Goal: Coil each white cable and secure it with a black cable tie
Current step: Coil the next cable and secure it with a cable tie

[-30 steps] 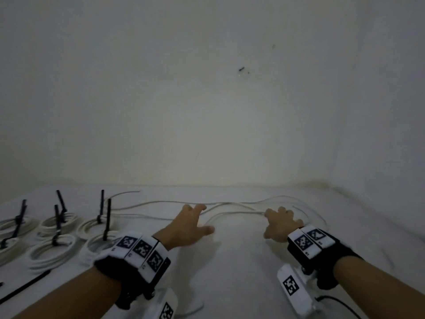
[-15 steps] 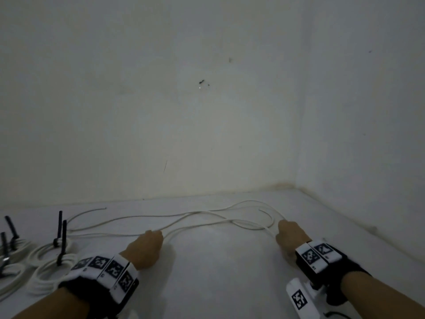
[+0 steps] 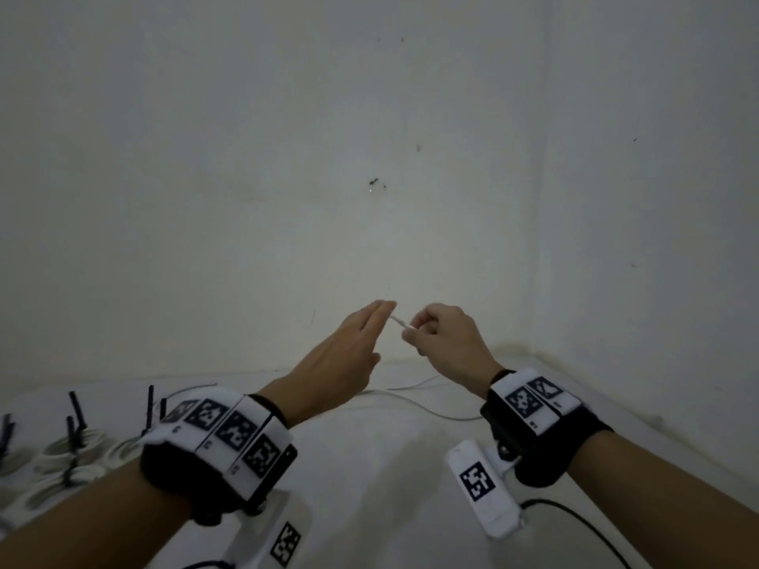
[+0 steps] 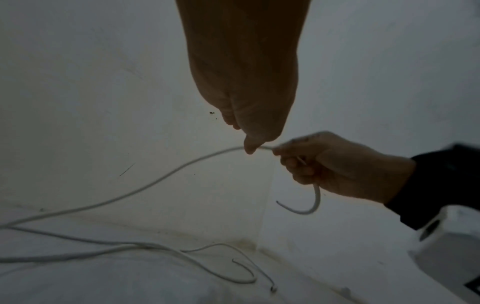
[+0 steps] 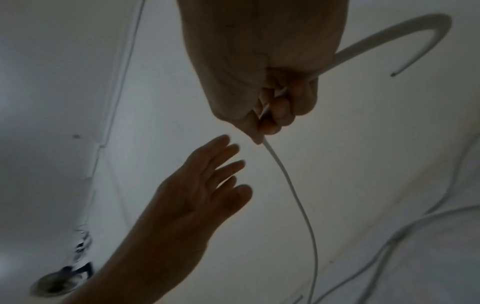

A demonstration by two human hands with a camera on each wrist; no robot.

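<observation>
My right hand [image 3: 431, 330] is raised above the white surface and grips a white cable [image 4: 166, 176] near its end; the short curved tail [image 5: 405, 35] sticks out behind the fist. The long part of the cable [image 5: 293, 189] hangs down to the surface. My left hand [image 3: 353, 347] is lifted beside it with straight fingers, its fingertips [image 5: 231, 148] close to the cable just below the right fist. In the left wrist view the left hand [image 4: 250, 144] looks to meet the cable; real contact cannot be told.
More loose white cables [image 4: 161, 251] lie on the white surface [image 3: 369, 478] near the wall corner. Several coiled white cables with upright black ties [image 3: 74, 449] sit at the far left. Walls stand close ahead and to the right.
Both hands have risen off the surface and come together. The right hand lifted the cable end up; the left hand let go of its cable and opened with straight fingers.
</observation>
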